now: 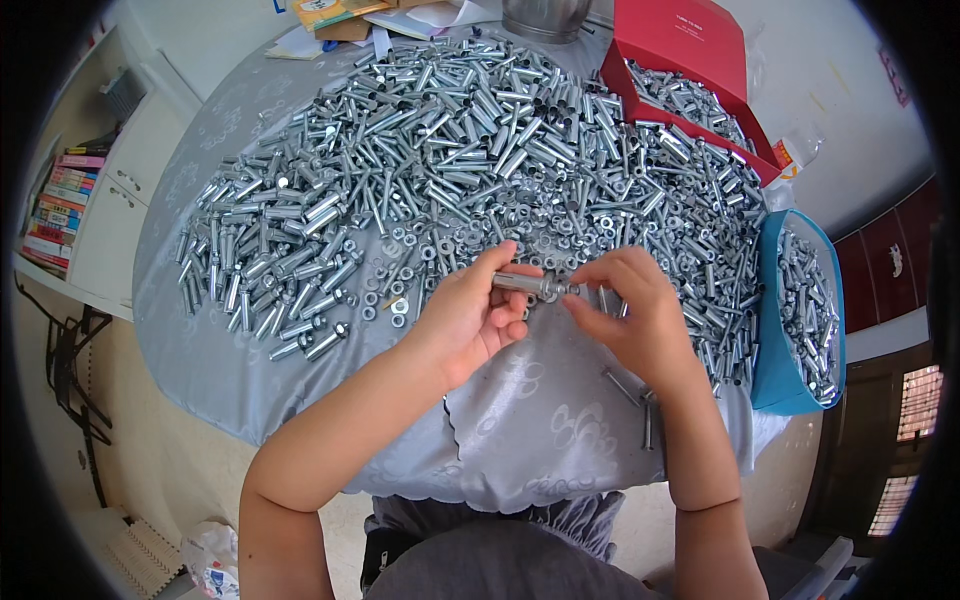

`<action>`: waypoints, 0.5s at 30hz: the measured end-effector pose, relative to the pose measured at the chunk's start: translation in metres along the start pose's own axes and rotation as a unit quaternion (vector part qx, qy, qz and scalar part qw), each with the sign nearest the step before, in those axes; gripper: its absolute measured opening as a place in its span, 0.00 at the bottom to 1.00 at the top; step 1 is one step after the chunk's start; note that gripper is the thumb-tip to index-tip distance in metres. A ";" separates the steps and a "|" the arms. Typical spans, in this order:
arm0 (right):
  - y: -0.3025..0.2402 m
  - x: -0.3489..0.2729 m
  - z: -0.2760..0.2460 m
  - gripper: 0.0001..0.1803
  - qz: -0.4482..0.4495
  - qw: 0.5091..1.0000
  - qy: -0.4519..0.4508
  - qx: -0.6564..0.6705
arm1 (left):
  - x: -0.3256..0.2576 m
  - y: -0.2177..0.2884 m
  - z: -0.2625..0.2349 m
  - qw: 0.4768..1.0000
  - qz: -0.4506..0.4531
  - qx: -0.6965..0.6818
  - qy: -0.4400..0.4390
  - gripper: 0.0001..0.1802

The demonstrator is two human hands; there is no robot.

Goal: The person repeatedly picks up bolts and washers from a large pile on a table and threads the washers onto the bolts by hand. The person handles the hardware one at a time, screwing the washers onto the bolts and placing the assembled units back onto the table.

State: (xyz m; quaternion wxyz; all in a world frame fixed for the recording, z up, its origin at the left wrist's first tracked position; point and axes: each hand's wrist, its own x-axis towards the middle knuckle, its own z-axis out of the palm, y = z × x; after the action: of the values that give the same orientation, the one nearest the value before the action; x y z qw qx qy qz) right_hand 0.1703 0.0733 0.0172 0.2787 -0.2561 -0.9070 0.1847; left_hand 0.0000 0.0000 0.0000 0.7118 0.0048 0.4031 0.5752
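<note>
Between my two hands, above the near part of the table, lies a silvery expansion bolt (527, 284), held roughly level. My left hand (478, 312) is closed round its sleeve end. At the bolt's right end, the thumb and fingers of my right hand (632, 312) pinch the nut and threaded tip. Just beyond my hands, loose nuts and washers (490, 238) are scattered. A broad heap of metal sleeves and bolts (450, 130) covers the far part of the table. To the left lie several assembled expansion bolts (325, 340). Two loose bolts (647, 420) rest by my right forearm.
A grey patterned cloth (520, 400) covers the table. At the far right stands an open red box (690, 45) filled with metal parts. A blue fabric bin (775, 330) of bolts sits at the right edge. Papers (430, 14) and a metal pot (545, 18) are at the back.
</note>
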 end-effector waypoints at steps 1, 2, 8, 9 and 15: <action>-0.002 0.000 -0.001 0.14 -0.007 0.999 0.036 0.035 | 0.000 0.000 0.000 1.000 0.002 -0.002 0.001 0.16; -0.004 0.000 -0.001 0.15 -0.015 0.995 0.071 0.070 | 0.001 -0.001 -0.001 1.000 0.003 -0.004 0.002 0.15; -0.011 -0.003 0.000 0.14 -0.030 0.988 0.070 0.138 | 0.001 -0.001 -0.003 0.999 0.005 0.039 -0.021 0.19; -0.011 -0.003 0.001 0.14 -0.036 0.988 0.072 0.133 | 0.000 -0.001 -0.002 0.999 0.004 0.044 -0.018 0.19; -0.009 -0.002 0.006 0.14 -0.050 0.988 0.079 0.120 | 0.001 -0.002 -0.004 0.998 0.006 0.054 -0.027 0.19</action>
State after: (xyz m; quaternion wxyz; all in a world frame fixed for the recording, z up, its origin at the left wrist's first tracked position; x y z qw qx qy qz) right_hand 0.1645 0.0639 0.0158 0.3870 -0.1893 -0.8650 0.2570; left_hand -0.0009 -0.0013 -0.0040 0.7175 0.0615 0.4145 0.5564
